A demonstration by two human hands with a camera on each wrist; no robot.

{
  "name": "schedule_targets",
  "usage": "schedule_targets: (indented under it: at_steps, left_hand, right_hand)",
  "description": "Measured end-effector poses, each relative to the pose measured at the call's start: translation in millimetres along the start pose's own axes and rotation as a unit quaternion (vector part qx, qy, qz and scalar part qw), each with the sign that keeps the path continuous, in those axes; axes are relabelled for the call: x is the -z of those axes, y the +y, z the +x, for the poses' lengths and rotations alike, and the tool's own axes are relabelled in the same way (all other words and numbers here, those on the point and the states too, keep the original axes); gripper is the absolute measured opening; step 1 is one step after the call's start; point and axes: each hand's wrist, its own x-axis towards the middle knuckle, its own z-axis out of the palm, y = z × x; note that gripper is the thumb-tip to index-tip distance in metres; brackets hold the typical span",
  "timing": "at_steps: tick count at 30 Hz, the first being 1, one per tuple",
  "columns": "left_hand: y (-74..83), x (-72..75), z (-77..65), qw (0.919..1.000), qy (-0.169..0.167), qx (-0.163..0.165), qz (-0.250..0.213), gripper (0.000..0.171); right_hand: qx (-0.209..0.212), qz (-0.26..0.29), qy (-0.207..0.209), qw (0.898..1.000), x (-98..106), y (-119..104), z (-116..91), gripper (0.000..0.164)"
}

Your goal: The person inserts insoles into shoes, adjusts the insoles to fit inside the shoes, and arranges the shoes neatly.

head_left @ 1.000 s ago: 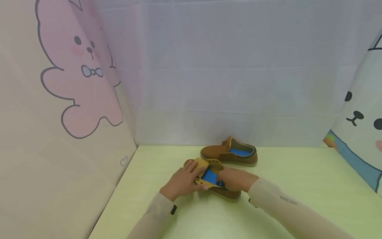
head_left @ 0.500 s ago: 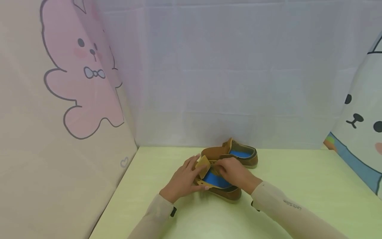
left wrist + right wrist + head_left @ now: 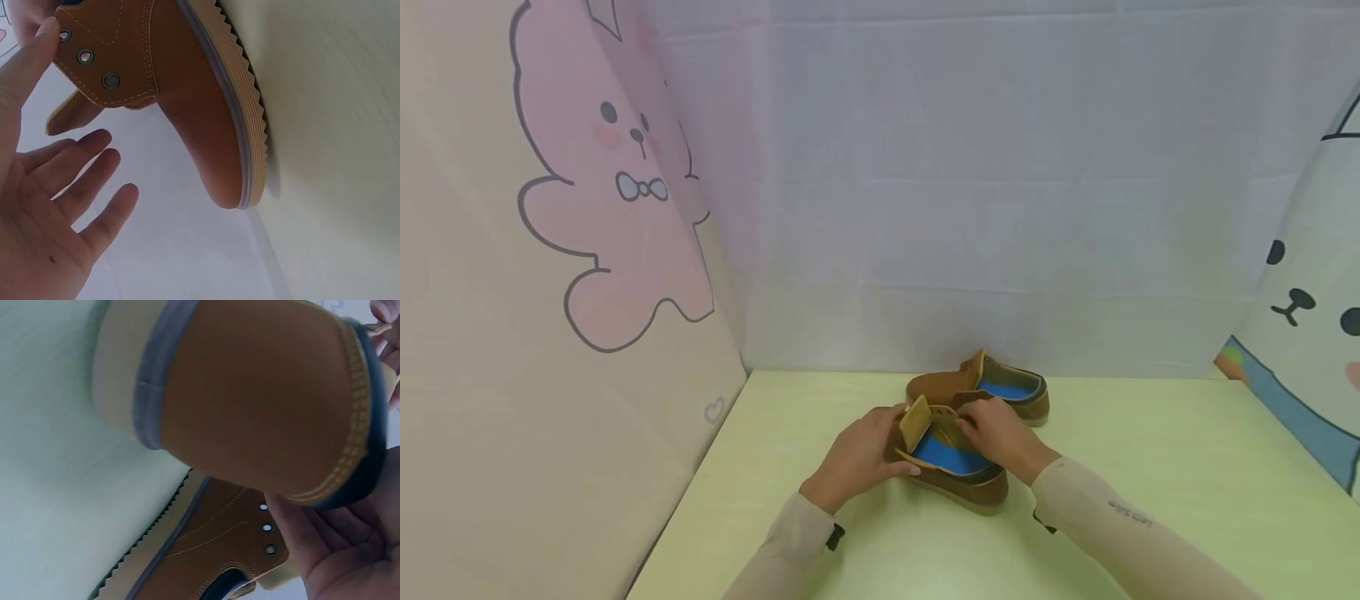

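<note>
A brown lace-less shoe (image 3: 964,493) with a blue insole (image 3: 949,456) stands upright on the table, toe pointing left. Its tan tongue (image 3: 915,423) is tipped up over the opening. My left hand (image 3: 859,458) reaches about the toe end. In the left wrist view its thumb touches the eyelet flap (image 3: 125,56) while the other fingers spread loosely, off the leather. At the shoe's far side my right hand (image 3: 1003,433) pinches the edge of the other flap, with curled fingers. From the right wrist, the heel (image 3: 256,394) covers part of that grip.
Just behind stands a matching brown shoe (image 3: 934,387), also with a blue insole, close to the white back cloth (image 3: 880,325). A cloth wall with a pink cartoon figure (image 3: 617,233) rises on the left. The tabletop (image 3: 1150,425) is pale yellow-green.
My right hand has come up out of the shoe's inside to its far edge. My left fingers have moved off the tongue, which now stands more upright.
</note>
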Motion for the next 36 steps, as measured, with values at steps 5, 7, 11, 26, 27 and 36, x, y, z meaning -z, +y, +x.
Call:
schedule_targets:
  at_steps: [5, 7, 11, 26, 27, 36]
  left_hand:
    - [-1.3, 3.5, 1.9, 0.9998, 0.019, -0.005, -0.011, 0.072]
    - [-2.2, 3.0, 2.1, 0.9996, 0.024, -0.012, -0.010, 0.066]
    - [-3.3, -0.1, 2.3, 0.9989, 0.040, -0.025, -0.001, 0.059]
    - [2.8, -3.9, 5.3, 0.9895, 0.104, -0.099, 0.018, 0.031]
    - [3.0, -4.4, 5.8, 0.9890, 0.105, -0.102, 0.019, 0.030]
    - [5.0, -6.9, 10.3, 0.9865, 0.113, -0.117, 0.018, 0.020]
  right_hand:
    - [-0.001, 0.007, 0.003, 1.000, -1.9, 3.9, -0.4, 0.010]
    - [-0.001, 0.007, 0.004, 1.000, -2.0, 4.3, -0.2, 0.011]
    - [0.005, 0.006, 0.008, 1.000, -2.5, 5.0, -0.3, 0.011]
    - [0.041, 0.011, 0.020, 0.999, -3.1, 7.8, -4.0, 0.010]
    - [0.042, 0.011, 0.020, 0.999, -3.2, 8.1, -4.0, 0.011]
    - [0.034, 0.011, 0.015, 0.999, -3.2, 7.1, -4.4, 0.010]
